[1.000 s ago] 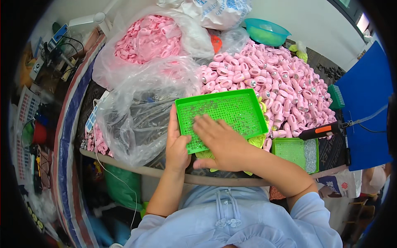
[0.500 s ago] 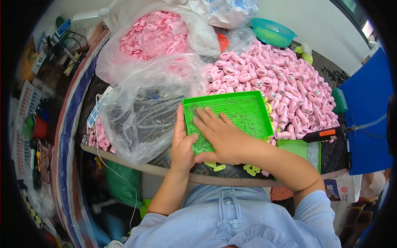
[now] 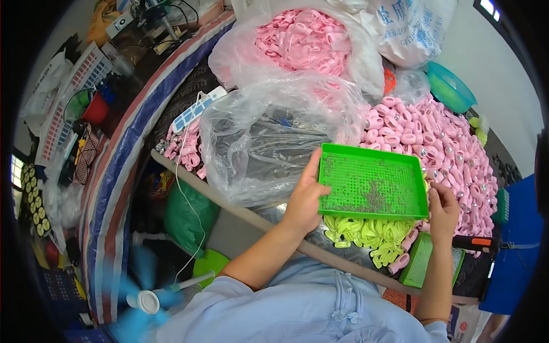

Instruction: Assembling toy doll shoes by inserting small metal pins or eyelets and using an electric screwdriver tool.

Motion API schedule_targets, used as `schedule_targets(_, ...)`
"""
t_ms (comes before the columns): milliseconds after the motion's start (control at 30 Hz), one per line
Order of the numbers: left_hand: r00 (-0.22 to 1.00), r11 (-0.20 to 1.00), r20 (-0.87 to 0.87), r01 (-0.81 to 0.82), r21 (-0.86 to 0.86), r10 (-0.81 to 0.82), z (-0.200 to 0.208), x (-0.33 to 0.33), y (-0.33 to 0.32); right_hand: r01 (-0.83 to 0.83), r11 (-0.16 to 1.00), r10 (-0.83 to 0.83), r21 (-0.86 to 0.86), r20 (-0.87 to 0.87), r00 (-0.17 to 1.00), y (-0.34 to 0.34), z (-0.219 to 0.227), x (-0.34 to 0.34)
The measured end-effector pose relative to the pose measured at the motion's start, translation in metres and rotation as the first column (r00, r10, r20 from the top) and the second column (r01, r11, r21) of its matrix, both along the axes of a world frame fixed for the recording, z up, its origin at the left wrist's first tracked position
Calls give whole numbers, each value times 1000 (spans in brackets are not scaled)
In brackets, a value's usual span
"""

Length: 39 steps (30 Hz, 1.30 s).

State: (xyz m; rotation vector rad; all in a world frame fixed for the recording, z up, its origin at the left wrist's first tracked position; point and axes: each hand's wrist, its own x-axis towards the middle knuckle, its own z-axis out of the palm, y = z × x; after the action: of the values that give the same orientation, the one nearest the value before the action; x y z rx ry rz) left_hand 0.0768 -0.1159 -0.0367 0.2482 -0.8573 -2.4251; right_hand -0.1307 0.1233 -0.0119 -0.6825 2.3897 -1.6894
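Observation:
A bright green shallow tray [image 3: 337, 197] with a grid-patterned bottom is tilted in front of me, over the table. Small thin metal pieces [image 3: 374, 197] lie scattered in it, thickest in a heap near its lower middle. My left hand [image 3: 306, 203] grips the tray's left side, with the thumb over the rim. At the right side my right hand [image 3: 443, 211] has its fingers curled against the tray's edge. Just below the tray lies a pile of yellow-green plastic parts [image 3: 369, 233], partly hidden by it.
Pink plastic parts [image 3: 452, 154] are heaped at the right, beside an open clear plastic bag [image 3: 251, 154]. Another bag holds pink pieces [image 3: 303, 43]. A second green tray [image 3: 420, 260] and a black-orange handled tool [image 3: 474, 243] lie front right. A blue fan [image 3: 147, 301] spins at lower left.
My right hand has left the inside of the tray and moved to its right edge. The metal pieces, spread out before, are now gathered more in a heap. The view has shifted left.

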Motion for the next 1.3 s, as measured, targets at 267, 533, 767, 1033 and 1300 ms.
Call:
schedule_targets(267, 997, 998, 60, 49, 36, -51, 18, 32, -10, -68, 958, 197, -279, 466, 862, -13, 20, 36)
schedule_targets(533, 969, 981, 246, 68, -184, -21, 30, 57, 4, -273, 962, 264, 0, 251, 931, -14, 29, 47)
schedule_targets(767, 889, 316, 346, 250, -915, 298, 49, 88, -29, -319, 947, 321, -48, 240, 916, -16, 3, 60)
schedule_targets(1033, 693, -452, 256, 661, -599, 674, 94, 68, -22, -232, 956, 259, -180, 138, 956, -37, -7, 92)
schedule_targets(1300, 670, -421, 267, 677, -604, 693, 78, 39, -6, -172, 950, 201, -260, 90, 975, -57, -13, 102)
